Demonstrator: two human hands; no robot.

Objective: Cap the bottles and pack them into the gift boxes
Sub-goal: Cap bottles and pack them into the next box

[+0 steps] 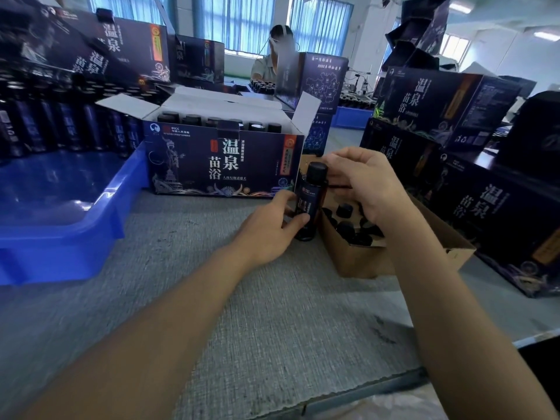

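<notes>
A dark bottle (309, 201) stands upright on the grey table, between the open gift box (224, 165) and a cardboard box of caps (357, 256). My left hand (272, 225) grips the bottle's lower body. My right hand (363, 180) is curled beside the black cap (317, 169) on the bottle's neck, fingers touching it. The gift box is dark blue with white flaps raised, and several capped bottles (194, 120) stand inside it.
A blue plastic tray (60, 213) lies at the left, with rows of bottles (54, 122) behind it. Closed gift boxes (448, 110) are stacked at the right and back left. A person (272, 62) sits across the table. Loose black caps (345, 227) fill the cardboard box.
</notes>
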